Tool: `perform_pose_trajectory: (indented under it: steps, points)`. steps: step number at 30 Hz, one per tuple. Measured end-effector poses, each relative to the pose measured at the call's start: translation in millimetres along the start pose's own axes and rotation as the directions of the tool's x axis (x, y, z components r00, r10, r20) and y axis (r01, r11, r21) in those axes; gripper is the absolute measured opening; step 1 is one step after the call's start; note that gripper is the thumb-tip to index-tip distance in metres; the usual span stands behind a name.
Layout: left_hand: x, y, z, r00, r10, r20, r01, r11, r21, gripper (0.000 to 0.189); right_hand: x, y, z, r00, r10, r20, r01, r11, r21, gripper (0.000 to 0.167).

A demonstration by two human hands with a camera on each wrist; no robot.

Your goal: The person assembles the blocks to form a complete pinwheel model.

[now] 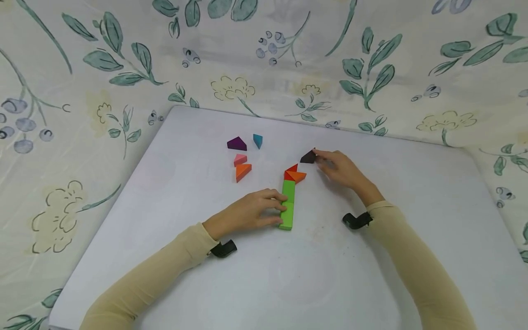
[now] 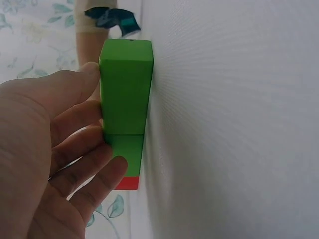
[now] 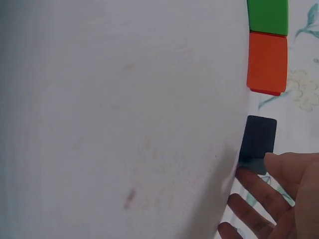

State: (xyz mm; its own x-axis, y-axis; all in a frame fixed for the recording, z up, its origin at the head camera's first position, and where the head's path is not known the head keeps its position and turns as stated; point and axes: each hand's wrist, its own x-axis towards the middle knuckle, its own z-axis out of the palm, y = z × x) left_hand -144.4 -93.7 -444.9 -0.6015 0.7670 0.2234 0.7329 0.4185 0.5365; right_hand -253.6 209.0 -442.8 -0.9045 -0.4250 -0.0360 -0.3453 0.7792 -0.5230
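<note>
Two bright green blocks (image 1: 287, 220) lie end to end in a column on the white table. My left hand (image 1: 253, 211) rests against their left side, thumb and fingers loosely spread along it. Small red triangular blocks (image 1: 292, 168) and an orange block (image 1: 299, 177) adjoin the column's far end. To the right of these, my right hand (image 1: 340, 169) pinches the right end of a black angled block (image 1: 307, 158) with thumb and index finger. In the right wrist view, the black block (image 3: 258, 137) stands apart from the orange one (image 3: 267, 62).
Left of the column lie a purple block (image 1: 237, 144), a blue block (image 1: 257, 140), a pink block (image 1: 240, 159) and another orange block (image 1: 243, 172). The white tabletop (image 1: 185, 151) meets a flowered cloth (image 1: 288, 68) at the back and left.
</note>
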Motion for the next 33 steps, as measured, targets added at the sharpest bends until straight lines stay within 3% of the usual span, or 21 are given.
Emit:
perform_pose_trajectory:
  steps: [9,24,33]
  points:
    - [-0.6,-1.4,0.9,1.0,-0.03,-0.001,0.03,0.999,-0.043,0.025,0.1,-6,5,0.998,-0.05,0.027,0.051,0.999,-0.01,0.057]
    - [0.2,-3.3,1.6,1.0,-0.001,-0.014,0.001,0.998,-0.057,0.024,2.7,-12,9,0.996,-0.085,0.024,0.086,0.996,-0.025,0.06]
    - [0.1,-3.6,1.3,1.0,-0.02,0.003,0.02,0.998,-0.057,0.025,10.2,-12,12,0.98,-0.197,-0.001,0.197,0.979,-0.047,0.054]
